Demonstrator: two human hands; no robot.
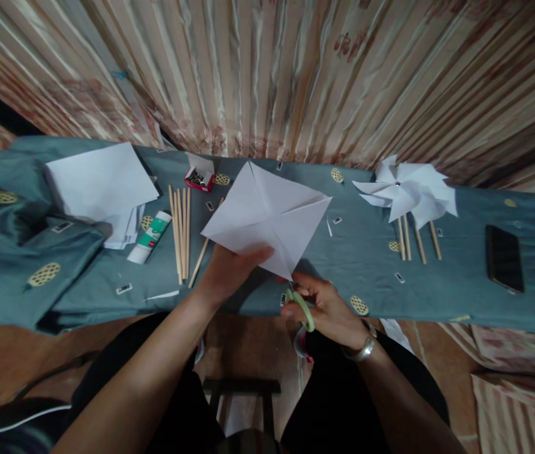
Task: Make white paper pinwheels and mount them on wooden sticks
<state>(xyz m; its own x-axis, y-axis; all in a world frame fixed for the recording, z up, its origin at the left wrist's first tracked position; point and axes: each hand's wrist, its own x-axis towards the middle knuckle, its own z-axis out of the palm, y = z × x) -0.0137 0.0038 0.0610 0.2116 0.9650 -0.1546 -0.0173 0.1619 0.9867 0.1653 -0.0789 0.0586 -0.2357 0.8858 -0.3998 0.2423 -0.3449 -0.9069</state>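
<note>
My left hand (236,268) grips a square sheet of white paper (267,211) by its near left edge, thumb on top and the other fingers underneath. Diagonal creases cross the sheet, with cuts running along some of them. In my right hand (326,306) is a pair of scissors with green handles (301,308). Its blades are mostly hidden at the paper's near corner. A wooden stick (198,265) lies partly under the sheet, by my left hand.
To the left are stacked white paper (101,180), a glue stick (150,236), several wooden sticks (181,233) and an open red box of small metal pieces (200,178). Finished paper pinwheels (399,189) and a phone (504,258) lie to the right. Paper scraps (162,295) dot the cloth.
</note>
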